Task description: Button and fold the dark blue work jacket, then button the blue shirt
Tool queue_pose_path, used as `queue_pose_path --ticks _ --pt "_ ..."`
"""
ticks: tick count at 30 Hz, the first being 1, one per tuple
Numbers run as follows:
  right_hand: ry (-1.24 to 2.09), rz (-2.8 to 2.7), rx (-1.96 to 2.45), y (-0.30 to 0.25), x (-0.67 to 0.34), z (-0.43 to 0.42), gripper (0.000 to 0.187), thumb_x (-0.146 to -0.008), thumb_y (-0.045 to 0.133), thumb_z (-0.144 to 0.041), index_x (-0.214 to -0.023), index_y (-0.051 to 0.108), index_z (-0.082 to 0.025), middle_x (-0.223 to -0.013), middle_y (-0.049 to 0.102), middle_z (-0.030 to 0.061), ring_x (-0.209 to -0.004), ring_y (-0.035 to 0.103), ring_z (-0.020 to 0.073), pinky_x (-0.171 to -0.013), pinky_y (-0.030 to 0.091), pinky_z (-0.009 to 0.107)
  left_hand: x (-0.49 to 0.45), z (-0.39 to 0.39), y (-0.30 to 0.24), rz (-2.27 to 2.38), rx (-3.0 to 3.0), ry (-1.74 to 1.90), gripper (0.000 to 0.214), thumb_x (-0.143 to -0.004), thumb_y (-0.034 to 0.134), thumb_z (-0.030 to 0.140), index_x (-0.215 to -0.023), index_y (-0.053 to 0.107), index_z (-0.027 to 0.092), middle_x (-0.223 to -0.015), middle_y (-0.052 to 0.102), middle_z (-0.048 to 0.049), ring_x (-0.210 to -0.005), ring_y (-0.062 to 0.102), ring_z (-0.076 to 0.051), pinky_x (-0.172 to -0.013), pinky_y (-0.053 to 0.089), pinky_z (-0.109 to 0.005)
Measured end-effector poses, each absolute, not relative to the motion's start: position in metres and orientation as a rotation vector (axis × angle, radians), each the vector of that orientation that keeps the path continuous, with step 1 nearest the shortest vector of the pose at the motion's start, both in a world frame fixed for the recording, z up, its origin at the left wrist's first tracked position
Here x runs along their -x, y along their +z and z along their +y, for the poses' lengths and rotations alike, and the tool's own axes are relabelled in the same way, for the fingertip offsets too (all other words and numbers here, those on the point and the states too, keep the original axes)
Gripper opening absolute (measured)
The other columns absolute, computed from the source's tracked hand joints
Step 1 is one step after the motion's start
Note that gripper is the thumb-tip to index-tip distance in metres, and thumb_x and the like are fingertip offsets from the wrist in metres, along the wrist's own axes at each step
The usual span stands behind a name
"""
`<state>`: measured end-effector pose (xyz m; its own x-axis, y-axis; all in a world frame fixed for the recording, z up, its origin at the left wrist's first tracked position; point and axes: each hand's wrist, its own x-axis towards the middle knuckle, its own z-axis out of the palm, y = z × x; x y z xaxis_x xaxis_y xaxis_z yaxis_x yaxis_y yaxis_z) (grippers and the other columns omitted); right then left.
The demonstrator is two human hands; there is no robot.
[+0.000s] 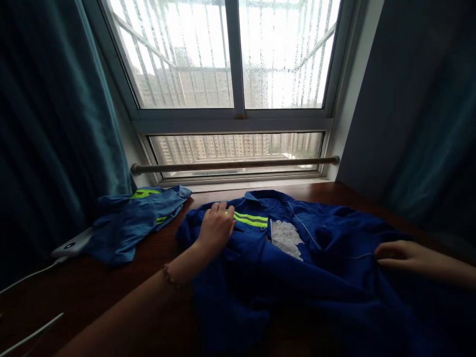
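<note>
A dark blue work jacket (320, 258) with a yellow-green reflective stripe (251, 218) lies spread on the wooden table (111, 292). A white patch (285, 238) shows at its chest. My left hand (215, 228) rests flat on the jacket's left side next to the stripe, fingers stretched out. My right hand (396, 253) lies on the jacket's right side, fingers together and pressed onto the fabric; whether it pinches the cloth is unclear.
A second, lighter blue garment (137, 220) with reflective stripes lies at the table's back left. A white phone (70, 245) with a cable (26, 277) sits beside it. Teal curtains (48, 124) hang on both sides of the window (234, 84), with a rail (234, 164) across it.
</note>
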<state>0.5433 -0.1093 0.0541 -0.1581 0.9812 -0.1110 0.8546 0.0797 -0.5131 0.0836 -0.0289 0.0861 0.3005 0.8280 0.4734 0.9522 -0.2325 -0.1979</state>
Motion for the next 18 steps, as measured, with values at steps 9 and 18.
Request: queue_pose_path --ticks 9,18 --pt "0.153 -2.435 1.866 -0.007 -0.451 -0.073 0.068 -0.072 0.047 -0.060 -0.133 0.027 -0.036 -0.143 0.019 0.0074 -0.126 0.017 0.0418 -0.089 0.023 0.066 -0.087 -0.148 0.011 -1.138 2.729 -0.209 0.080 -0.056 0.060 0.065 -0.121 0.043 0.024 -0.129 0.038 -0.0164 -0.116 0.036 -0.036 -0.090 0.035 -0.050" --pt "0.121 -2.155 2.316 0.017 -0.425 0.066 0.050 -0.086 0.027 -0.047 -0.132 0.031 -0.027 -0.137 0.028 0.0138 -0.119 0.027 0.0434 -0.083 0.023 0.067 -0.055 -0.159 0.029 -1.193 2.906 -0.457 0.022 -0.073 0.037 0.007 -0.079 0.054 0.019 -0.074 0.060 -0.0029 -0.071 0.058 -0.015 -0.097 0.037 -0.034"
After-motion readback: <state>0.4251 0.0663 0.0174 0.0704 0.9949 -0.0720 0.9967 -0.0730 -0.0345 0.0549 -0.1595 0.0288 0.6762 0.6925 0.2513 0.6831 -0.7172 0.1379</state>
